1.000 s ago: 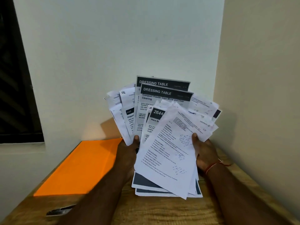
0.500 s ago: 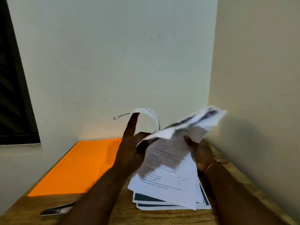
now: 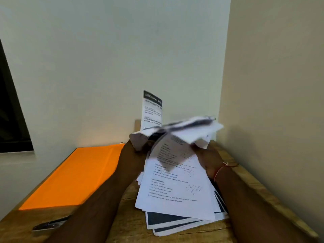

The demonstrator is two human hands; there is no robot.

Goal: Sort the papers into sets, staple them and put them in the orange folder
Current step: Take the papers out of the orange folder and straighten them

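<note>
Papers [image 3: 175, 188] hide left hand [image 3: 134, 156], right hand [image 3: 209, 159]: grip cannot be told. Orange folder [image 3: 75, 176] leftward.

You are working in a plain study or office corner: a wooden desk [image 3: 129, 228] is sitting against two bare walls [image 3: 105, 67], a dark window [image 3: 10, 120] showing past its left edge, papers [image 3: 175, 190] and an orange folder [image 3: 73, 178] lying on it.

Head camera looks forward and down, near the table [image 3: 129, 225].
</note>
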